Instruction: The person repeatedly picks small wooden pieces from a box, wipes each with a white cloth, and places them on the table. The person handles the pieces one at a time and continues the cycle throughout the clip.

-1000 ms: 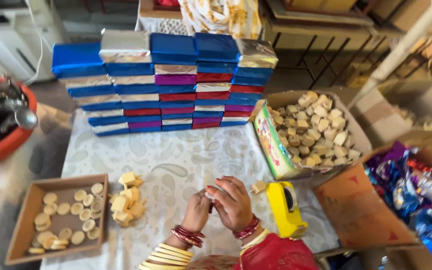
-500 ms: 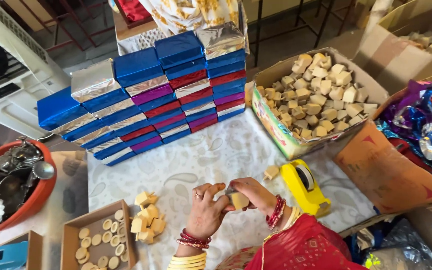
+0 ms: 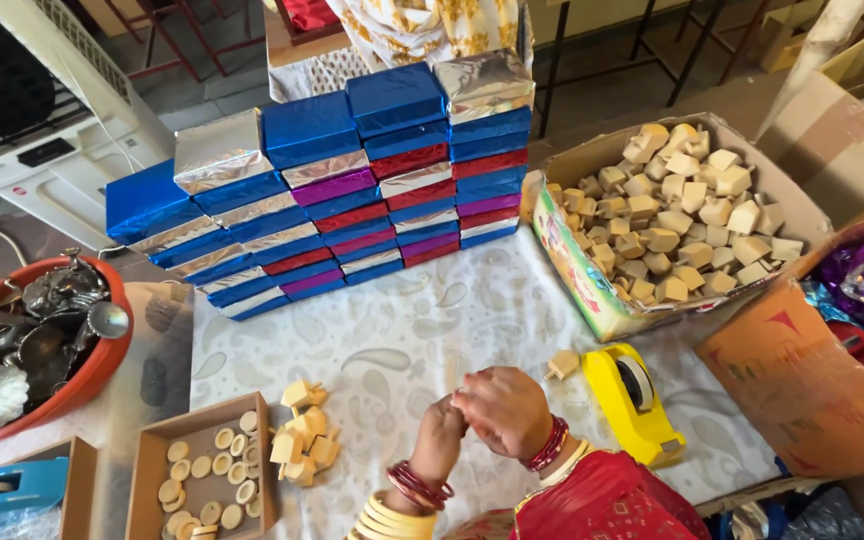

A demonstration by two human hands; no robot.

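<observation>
- Wooden block (image 3: 564,364): one loose pale piece lies on the cloth just beside your right hand (image 3: 505,410), between it and the yellow tape dispenser (image 3: 634,402).
- Your left hand (image 3: 439,442) and your right hand meet fingertip to fingertip above the cloth, both curled narrow; whether anything sits between the fingers you cannot tell from this head view.
- One small heap of wooden pieces (image 3: 302,445) sits to the left of your left hand, about a dozen in it.
- One shallow cardboard tray (image 3: 148,490) just beside that heap holds round pale discs, roughly fifteen.
- One open carton (image 3: 577,262) on the right is piled with many more wooden blocks, too many to count.
- A stack of foil-wrapped boxes (image 3: 342,180) stands at the back of the table in about five columns, blue, silver, red and purple.
- One red bowl (image 3: 102,370) at the left holds dark metal pieces.
- One blue tape dispenser (image 3: 12,488) lies in a box at the lower left corner.
- The surface is a white cloth (image 3: 422,320) with a pale paisley print.
- Around it: a brown carton (image 3: 802,390) with shiny wrappers on the right, and a white appliance (image 3: 42,150) on the floor at the upper left.
</observation>
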